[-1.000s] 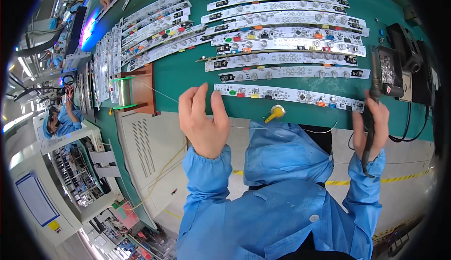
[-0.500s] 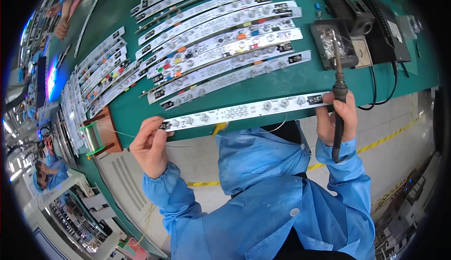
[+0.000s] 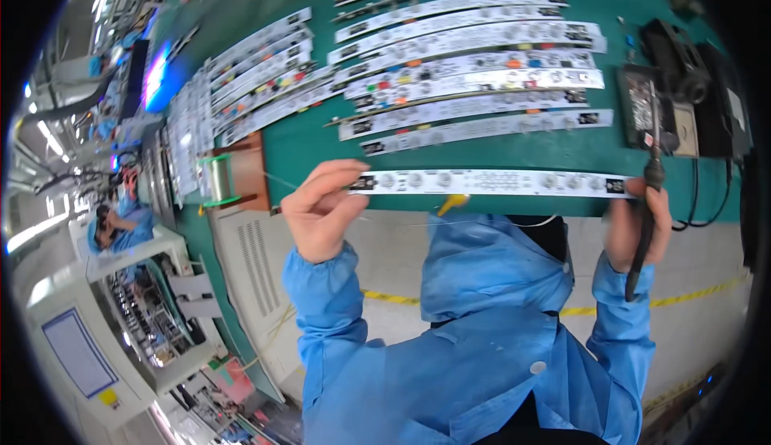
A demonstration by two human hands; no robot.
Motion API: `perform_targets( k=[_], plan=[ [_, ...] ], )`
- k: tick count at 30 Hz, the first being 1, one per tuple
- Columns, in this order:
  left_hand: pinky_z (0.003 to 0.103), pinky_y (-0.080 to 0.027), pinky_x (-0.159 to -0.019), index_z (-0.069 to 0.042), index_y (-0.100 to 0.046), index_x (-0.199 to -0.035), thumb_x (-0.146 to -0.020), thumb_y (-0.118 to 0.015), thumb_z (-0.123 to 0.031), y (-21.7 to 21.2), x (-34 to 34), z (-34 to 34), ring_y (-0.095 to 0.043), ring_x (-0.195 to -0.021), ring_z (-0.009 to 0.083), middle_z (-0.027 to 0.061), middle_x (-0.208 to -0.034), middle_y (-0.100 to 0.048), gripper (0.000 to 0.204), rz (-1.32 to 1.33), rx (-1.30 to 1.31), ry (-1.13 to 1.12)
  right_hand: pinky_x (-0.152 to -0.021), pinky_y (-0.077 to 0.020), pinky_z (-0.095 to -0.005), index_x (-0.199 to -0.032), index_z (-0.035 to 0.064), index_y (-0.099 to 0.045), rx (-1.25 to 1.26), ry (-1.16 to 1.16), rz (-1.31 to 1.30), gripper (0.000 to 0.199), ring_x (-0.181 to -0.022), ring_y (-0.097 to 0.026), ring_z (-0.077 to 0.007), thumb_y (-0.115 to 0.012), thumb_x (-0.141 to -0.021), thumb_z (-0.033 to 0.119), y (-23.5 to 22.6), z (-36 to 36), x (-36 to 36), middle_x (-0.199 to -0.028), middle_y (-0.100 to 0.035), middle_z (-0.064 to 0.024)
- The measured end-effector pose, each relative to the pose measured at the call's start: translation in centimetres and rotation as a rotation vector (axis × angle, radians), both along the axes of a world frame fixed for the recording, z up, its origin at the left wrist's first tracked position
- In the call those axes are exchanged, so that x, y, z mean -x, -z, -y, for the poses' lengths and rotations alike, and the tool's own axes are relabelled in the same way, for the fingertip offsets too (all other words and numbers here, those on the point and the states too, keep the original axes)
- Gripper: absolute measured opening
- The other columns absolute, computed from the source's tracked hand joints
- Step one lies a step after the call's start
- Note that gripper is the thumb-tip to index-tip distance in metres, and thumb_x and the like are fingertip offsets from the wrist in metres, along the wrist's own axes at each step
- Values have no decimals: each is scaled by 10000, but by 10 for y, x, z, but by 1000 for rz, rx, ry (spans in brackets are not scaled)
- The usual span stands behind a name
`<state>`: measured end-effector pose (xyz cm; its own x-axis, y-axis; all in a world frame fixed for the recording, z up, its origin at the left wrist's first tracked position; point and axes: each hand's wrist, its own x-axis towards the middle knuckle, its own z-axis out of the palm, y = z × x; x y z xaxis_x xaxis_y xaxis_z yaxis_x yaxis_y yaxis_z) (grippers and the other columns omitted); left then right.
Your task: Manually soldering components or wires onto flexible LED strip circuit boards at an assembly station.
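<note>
A long white circuit board strip (image 3: pixel 498 183) with round clear lenses and black end pads is held level over the table's near edge. My left hand (image 3: pixel 321 214) pinches its left end between thumb and fingers. At the other end, my right hand (image 3: pixel 639 232) grips the board and also a soldering iron (image 3: pixel 654 175), whose metal tip points away from me and whose dark handle hangs down past my palm. The right fingers are partly blurred. Just under the strip shows a small yellow piece (image 3: pixel 454 202) by a thin pale wire.
Rows of similar strips (image 3: pixel 474 128) cover the green table (image 3: pixel 309 144), some with coloured parts. A solder wire spool (image 3: pixel 218 180) on a wooden stand (image 3: pixel 254 173) is left. A dark tray (image 3: pixel 637 108) and black soldering equipment (image 3: pixel 681 63) stand right, with cables trailing down.
My view has swung left, so everything appears further right. The strip looks more level now. Both hands keep hold of it, and the soldering iron stays in my right hand.
</note>
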<state>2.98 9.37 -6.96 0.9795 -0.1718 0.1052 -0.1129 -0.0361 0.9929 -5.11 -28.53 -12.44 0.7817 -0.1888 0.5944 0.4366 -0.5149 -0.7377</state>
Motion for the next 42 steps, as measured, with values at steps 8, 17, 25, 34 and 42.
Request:
perform_targets(
  k=[8, 17, 25, 34, 42],
  plan=[
    [232, -468, -524, 89, -656, -932, -856, -589, -37, -28, -18, -15, -608, -601, 152, 135, -780, -655, 161, -184, -117, -92, -785, -482, -316, -1283, 28, -433, -64, -9, 4, 523, -859, -567, -188, -595, -806, -115, -3, -2, -5, -1184, -562, -252],
    [201, -430, -516, 45, -608, -1053, -900, -604, -150, -40, -120, 17, -534, -565, 72, 77, -871, -646, 248, 98, -387, -372, -864, -478, -340, -1287, -4, -428, -79, -30, -106, 475, -935, -585, -197, -587, -842, -51, -13, -13, -13, -1223, -556, -239],
    [382, -498, -646, -49, -689, -863, -817, -628, -179, -32, -159, 30, -636, -710, 276, 149, -839, -660, 150, 636, -904, -403, -970, -436, -366, -1250, -23, -462, 130, -26, -182, 467, -1139, -565, -289, -625, -814, -62, -23, -22, -29, -1230, -564, -234],
    [478, -368, -994, -85, -681, -1091, -697, -636, -615, -15, -321, 77, -397, -1264, 345, 129, -1262, -565, 662, 30, -1629, -261, -969, -431, -375, -1241, -29, -462, 99, 19, -206, 466, -1129, -571, -310, -623, -806, -65, -14, -23, -23, -1210, -567, -253],
    [481, -340, -1018, -109, -614, -1194, -776, -577, -603, -9, -350, 36, -391, -1270, 359, 254, -1270, -512, 648, 682, -1440, -833, -998, -402, -386, -1259, -23, -445, 118, -7, -204, 494, -1182, -533, -326, -630, -803, -66, -21, -27, -34, -1244, -548, -254]
  ],
)
